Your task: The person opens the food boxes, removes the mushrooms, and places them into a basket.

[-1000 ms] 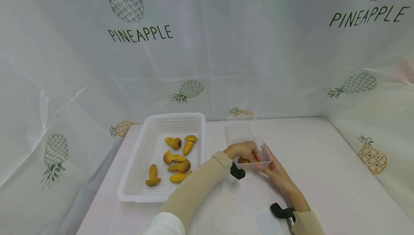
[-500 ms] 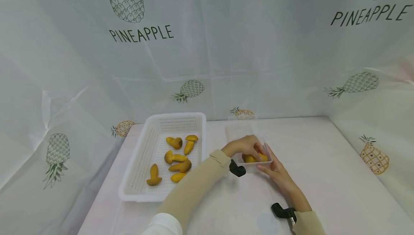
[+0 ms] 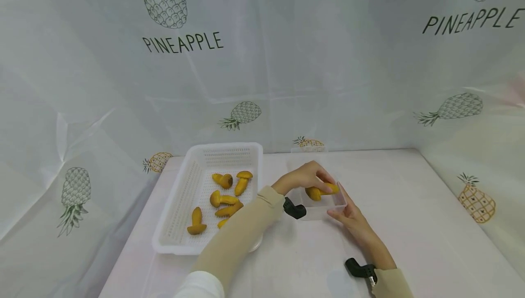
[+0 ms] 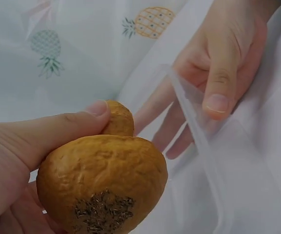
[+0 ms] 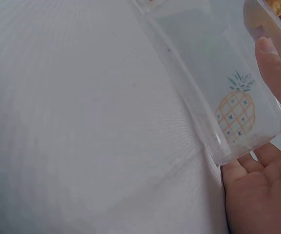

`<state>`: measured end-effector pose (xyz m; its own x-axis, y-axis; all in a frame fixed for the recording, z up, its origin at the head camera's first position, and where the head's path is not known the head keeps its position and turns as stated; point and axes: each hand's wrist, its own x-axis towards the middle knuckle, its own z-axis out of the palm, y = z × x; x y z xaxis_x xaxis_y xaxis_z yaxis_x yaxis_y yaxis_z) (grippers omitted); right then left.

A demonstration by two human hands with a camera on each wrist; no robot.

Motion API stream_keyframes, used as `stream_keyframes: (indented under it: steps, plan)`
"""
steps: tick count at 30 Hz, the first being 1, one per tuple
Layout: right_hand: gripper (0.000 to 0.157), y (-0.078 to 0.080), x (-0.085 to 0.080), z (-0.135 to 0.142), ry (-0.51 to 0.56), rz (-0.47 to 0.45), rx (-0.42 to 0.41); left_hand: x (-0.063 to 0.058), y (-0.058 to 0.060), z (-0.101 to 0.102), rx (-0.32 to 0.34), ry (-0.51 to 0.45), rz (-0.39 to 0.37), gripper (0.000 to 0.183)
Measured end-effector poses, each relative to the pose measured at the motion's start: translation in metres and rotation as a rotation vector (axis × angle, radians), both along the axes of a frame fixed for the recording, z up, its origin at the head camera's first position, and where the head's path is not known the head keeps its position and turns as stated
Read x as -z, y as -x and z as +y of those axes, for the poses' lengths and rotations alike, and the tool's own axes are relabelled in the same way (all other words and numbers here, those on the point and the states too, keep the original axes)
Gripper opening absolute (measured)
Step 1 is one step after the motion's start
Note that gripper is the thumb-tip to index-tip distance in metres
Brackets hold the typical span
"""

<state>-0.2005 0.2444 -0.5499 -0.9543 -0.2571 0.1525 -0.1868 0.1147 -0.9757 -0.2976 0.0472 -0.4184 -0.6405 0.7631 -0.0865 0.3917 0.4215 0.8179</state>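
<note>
My left hand (image 3: 308, 176) pinches a yellow-brown mushroom (image 3: 314, 193) just above a clear plastic box (image 3: 320, 214). Seen from the left wrist, the thumb lies on the stem and the rounded cap (image 4: 101, 170) with a dark, rough patch faces the camera. My right hand (image 3: 356, 225) holds the box's near right corner, thumb at the front wall and fingers along the right side. Through the clear wall (image 4: 198, 131) its fingers show in the left wrist view. The right wrist view has its thumb (image 5: 271, 61) over the box's wall.
A white perforated basket (image 3: 168, 234) stands to the left with several mushrooms (image 3: 197, 223) lying apart or touching; my left forearm crosses its near right corner. Behind the box extends a clear lid (image 3: 309, 149). A pineapple-print sheet (image 3: 348, 61) hangs behind the white table (image 3: 410, 207).
My left hand has risen from inside the box, bringing up the mushroom, which was mostly hidden earlier. The right hand has stayed at the box's corner.
</note>
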Motion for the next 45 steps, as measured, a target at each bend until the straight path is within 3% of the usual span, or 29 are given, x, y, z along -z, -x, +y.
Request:
stream_keyframes:
  steps: [14,21,27,36,45]
  plan:
    - [0.09,0.004,-0.005,-0.002,-0.003,-0.048,0.031,-0.017,0.006,-0.027,-0.137,-0.091,-0.009,0.032]
    - [0.089,0.005,-0.007,-0.002,0.023,-0.02,0.018,-0.025,0.003,-0.042,-0.194,-0.168,-0.089,0.032]
    - [0.09,0.006,-0.008,-0.001,0.027,-0.021,0.017,-0.035,-0.004,-0.059,-0.196,-0.244,-0.124,0.033]
    - [0.091,0.003,-0.008,-0.001,0.03,-0.024,0.009,-0.041,-0.011,-0.092,-0.225,-0.299,-0.163,0.034]
    - [0.091,-0.002,-0.004,-0.002,0.03,-0.032,0.002,-0.043,-0.022,-0.138,-0.318,-0.266,-0.157,0.037]
